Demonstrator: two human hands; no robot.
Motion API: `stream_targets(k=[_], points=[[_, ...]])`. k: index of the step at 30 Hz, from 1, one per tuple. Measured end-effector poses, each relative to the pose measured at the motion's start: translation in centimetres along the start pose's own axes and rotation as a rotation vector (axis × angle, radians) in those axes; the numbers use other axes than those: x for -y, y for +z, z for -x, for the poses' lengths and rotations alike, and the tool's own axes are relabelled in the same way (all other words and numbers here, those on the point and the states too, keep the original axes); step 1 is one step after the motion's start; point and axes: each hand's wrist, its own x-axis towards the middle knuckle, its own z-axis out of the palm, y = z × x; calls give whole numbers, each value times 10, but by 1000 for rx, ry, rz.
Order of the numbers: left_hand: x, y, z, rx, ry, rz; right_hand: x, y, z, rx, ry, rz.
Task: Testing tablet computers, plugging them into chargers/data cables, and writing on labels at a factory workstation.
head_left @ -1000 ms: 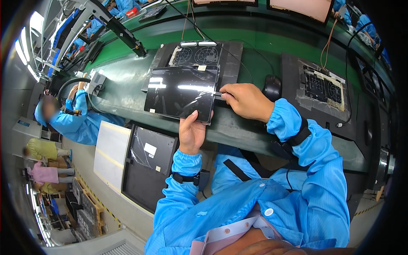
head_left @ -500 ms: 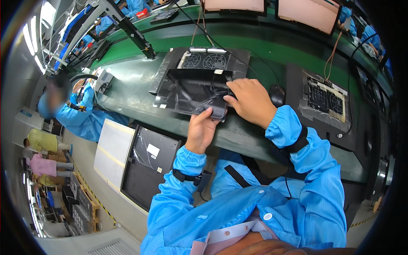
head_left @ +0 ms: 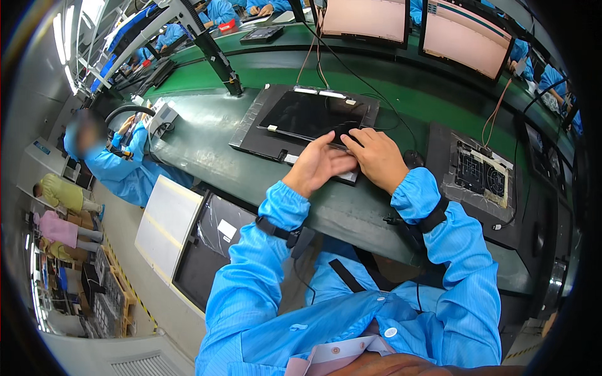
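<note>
A glossy black display panel (head_left: 311,114) lies on a dark flat fixture (head_left: 251,139) on the workbench, its surface reflecting light. By the panel's near edge is my left hand (head_left: 316,166), palm turned up and fingers stretched toward the right hand. My right hand (head_left: 381,158) is at the panel's near right corner, thumb and fingers bent together. What lies between those fingertips is hidden. The two hands almost meet, and they cover part of the panel's near edge. White tabs show along the far side of the fixture.
A second fixture with fan-like rings (head_left: 480,172) is at the right, with a mouse (head_left: 412,158) between. Two monitors (head_left: 467,37) stand behind. A black post (head_left: 219,69) rises at the left. An open box (head_left: 207,250) is below the bench's left edge. A co-worker (head_left: 128,163) sits at left.
The film-covered panel that both hands held up is no longer seen raised; a glossy panel now lies flat on the fixture. My left hand has opened and turned palm up.
</note>
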Motion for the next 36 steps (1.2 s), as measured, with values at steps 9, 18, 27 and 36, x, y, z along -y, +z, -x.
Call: stream_targets(k=[9,18,27,36], points=[[-2,-65,15,-760,1011,-1880,4,16,9,51,-9,3],[4,-90,2,-754,901,-2090,9,15,0,273,107,-37],[8,-80,10,-631,1064,-1760,-21,-179,104,-254,323,-490],[103,-15,65,-425,1147,-1500,-242,-356,316,-1364,1476,-488]])
